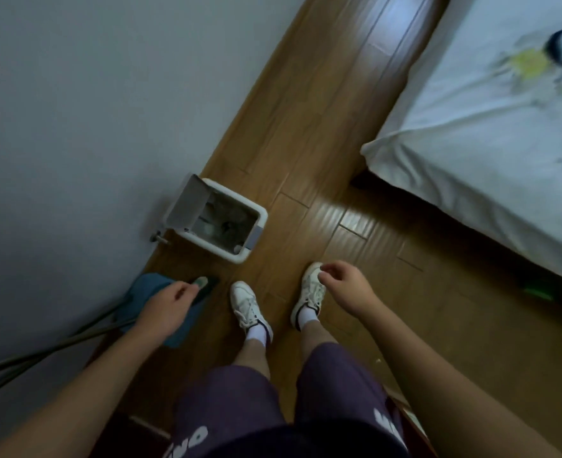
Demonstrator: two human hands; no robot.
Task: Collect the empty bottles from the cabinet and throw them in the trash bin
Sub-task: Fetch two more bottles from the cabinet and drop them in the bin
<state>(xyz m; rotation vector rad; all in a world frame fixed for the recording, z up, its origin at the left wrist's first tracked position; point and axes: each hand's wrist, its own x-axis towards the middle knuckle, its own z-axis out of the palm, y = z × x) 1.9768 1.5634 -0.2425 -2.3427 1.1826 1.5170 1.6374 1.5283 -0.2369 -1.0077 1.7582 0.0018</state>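
Trash bin point(262, 213) stands open at eleven o'clock; left hand point(168, 300) seemingly grips a dark bottle point(205, 287), right hand point(345, 285) hangs loose and empty, so next carry it over and drop.

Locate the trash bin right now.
Head view, left of centre: the trash bin stands on the wood floor against the white wall, lid open, just ahead of the person's left shoe.

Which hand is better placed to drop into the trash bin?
Left. The left hand grips what looks like a dark bottle, on the side of the open trash bin; the right hand is empty, farther off above a shoe.
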